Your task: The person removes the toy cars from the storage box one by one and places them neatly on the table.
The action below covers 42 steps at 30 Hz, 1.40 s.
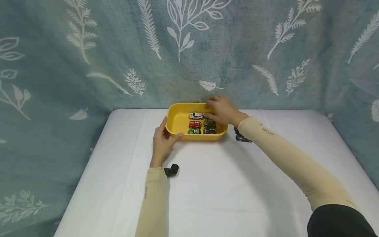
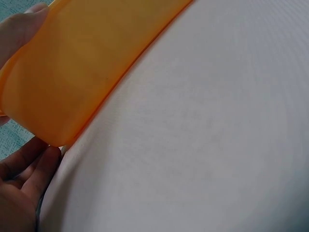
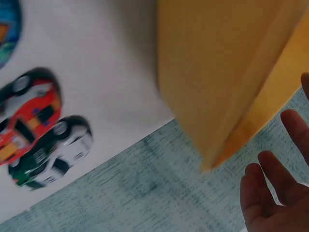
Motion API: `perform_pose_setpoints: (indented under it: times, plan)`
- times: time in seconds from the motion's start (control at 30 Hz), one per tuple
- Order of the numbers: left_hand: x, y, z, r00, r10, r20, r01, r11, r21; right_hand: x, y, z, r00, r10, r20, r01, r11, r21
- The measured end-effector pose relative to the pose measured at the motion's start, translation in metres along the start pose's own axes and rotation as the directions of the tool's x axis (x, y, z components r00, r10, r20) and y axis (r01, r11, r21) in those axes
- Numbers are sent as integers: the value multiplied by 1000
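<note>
A yellow plastic tray (image 1: 177, 113) stands near the table's back edge. My left hand (image 1: 162, 144) grips its front left corner, the thumb on the front rim and fingers around the side and lower edge. In the tray's right part, toy cars lie in two columns: a white car (image 1: 195, 116), a red car (image 1: 195, 124), a green car (image 1: 194, 131), a camouflage-green car (image 1: 209, 123), a dark car (image 1: 209, 131) and one mostly hidden. My right hand (image 1: 224, 110) reaches over the back right rim, fingers apart, the thumb by the hidden car.
Outside the tray, beside my right wrist, a dark toy car (image 1: 243, 139) lies partly under the sleeve. The right wrist view shows an orange-red car (image 3: 31, 116) and a green-and-white car (image 3: 53, 154) on the white tablecloth (image 1: 207, 184). A patterned green curtain (image 1: 118, 49) hangs behind.
</note>
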<state>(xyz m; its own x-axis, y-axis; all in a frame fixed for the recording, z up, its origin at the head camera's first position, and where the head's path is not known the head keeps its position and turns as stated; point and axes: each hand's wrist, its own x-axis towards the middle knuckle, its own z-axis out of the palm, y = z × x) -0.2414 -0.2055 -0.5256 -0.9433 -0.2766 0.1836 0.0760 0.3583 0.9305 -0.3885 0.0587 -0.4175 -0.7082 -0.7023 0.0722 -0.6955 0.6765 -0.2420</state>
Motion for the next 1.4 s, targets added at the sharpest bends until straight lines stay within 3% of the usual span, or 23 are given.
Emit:
perform_pose_setpoints:
  times: [0.3, 0.63, 0.8, 0.97, 1.1, 1.4]
  plan:
    - [-2, 0, 2, 1000, 0, -14, 0, 1000, 1, 16, 1, 7, 998, -35, 61, 38, 998, -44]
    - [-1, 4, 1, 1000, -8, 1, 8, 1000, 1, 29, -4, 10, 994, -12, 105, 20, 997, -71]
    - [2, 5, -2, 1000, 11, -4, -11, 1000, 10, 34, -7, 4, 992, -21, 127, 34, 994, -101]
    - [6, 3, -6, 1000, 24, -17, -23, 999, 26, 41, -9, -6, 990, -12, 139, 22, 997, -70]
    - [5, 3, -7, 1000, 10, -16, -10, 1000, 17, 47, -14, -9, 986, 11, 168, 2, 997, -74]
    - [1, 0, -2, 1000, -9, -4, 9, 1000, 8, 57, -21, 4, 976, 20, 215, 12, 989, -148]
